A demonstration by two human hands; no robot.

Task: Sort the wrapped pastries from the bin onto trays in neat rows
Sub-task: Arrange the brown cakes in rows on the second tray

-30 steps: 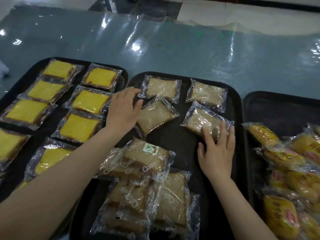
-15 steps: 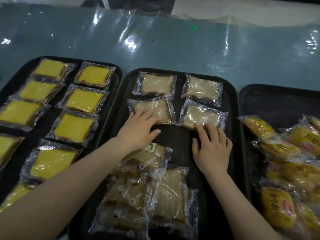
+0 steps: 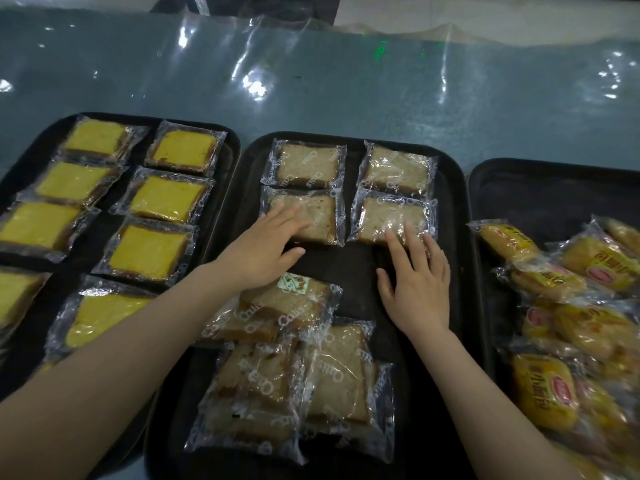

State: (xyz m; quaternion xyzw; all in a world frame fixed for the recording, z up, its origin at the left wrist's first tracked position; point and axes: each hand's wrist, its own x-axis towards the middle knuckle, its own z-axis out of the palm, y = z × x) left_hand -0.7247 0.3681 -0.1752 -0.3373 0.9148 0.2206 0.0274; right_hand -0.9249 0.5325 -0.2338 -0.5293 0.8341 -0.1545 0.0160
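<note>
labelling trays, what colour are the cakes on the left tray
Yellow cakes with dark crusts, clearest in the head view.

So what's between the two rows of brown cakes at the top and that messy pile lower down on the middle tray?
In the head view, mostly bare black tray, with the left hand and right hand across that gap.

The clear wrappers of the pale cake slices [image 3: 284, 313] piled near on the middle tray carry repeated white "Calis" lettering; other print is unreadable.
</note>
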